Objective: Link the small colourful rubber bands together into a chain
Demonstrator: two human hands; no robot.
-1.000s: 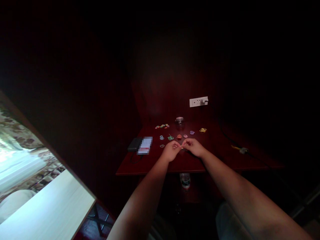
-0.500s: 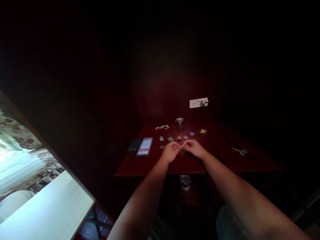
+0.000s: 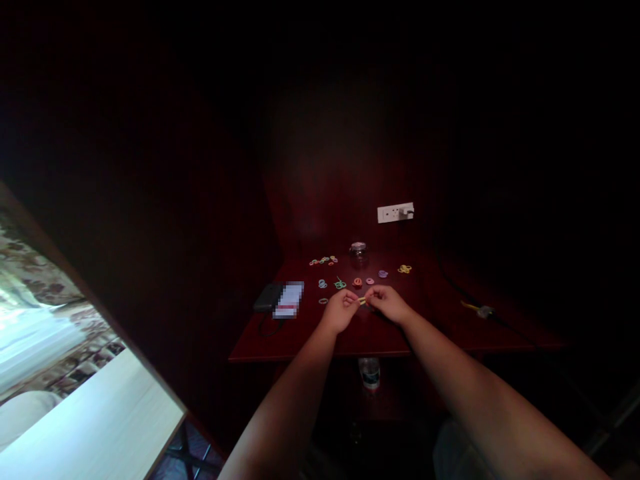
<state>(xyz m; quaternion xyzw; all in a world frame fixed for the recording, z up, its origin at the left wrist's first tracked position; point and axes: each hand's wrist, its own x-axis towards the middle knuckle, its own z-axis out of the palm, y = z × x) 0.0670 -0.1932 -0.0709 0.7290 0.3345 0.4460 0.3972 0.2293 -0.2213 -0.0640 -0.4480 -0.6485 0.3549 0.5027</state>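
Observation:
Between my two hands a small yellow hair tie [image 3: 363, 301] is stretched as a narrow loop. My left hand [image 3: 340, 312] pinches its left end, and my right hand [image 3: 390, 305] pinches the right end. Just beyond the fingers lie an orange hair tie bundle [image 3: 357, 283] and a pink hair tie [image 3: 370, 281]. Green hair ties [image 3: 340, 285], light blue ones [image 3: 323, 284] and a single pale tie [image 3: 323, 301] rest left of them. Purple hair ties [image 3: 383, 274] and a yellow pile [image 3: 405, 269] are to the right.
Mixed hair ties [image 3: 324, 260] lie at the back of the dark red table [image 3: 300, 340], near a clear lidded jar [image 3: 359, 254]. A black case [image 3: 267, 297] and a blurred phone [image 3: 289, 300] are at left. A cable [image 3: 485, 311] crosses the right side. A bottle [image 3: 370, 373] stands below.
The yellow hair tie now shows as an opened loop between my fingertips, where it looked like a thin line before. The whole view has shifted slightly, so the table appears a little lower.

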